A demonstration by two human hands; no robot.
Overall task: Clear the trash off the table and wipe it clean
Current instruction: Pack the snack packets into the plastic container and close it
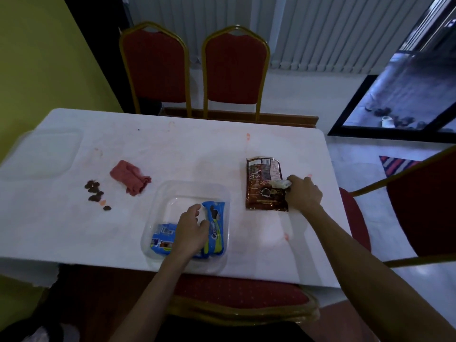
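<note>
Near edge of the bench (197, 149): my left hand (191, 228) is curled round a blue cookie wrapper (217, 228) inside a clear plastic tray (187, 186), with another blue wrapper (160, 239) beside it. The white lettering is too blurry to read. Toward the right edge, my right hand (304, 193) pinches a crumpled white scrap (280, 184) on a flat brown packet (262, 174). Over on the left there's a rumpled pink cloth (130, 178) and dark crumbs (95, 192). White cover, faint orange smears. Two red chairs (234, 67) past the far edge.
</note>
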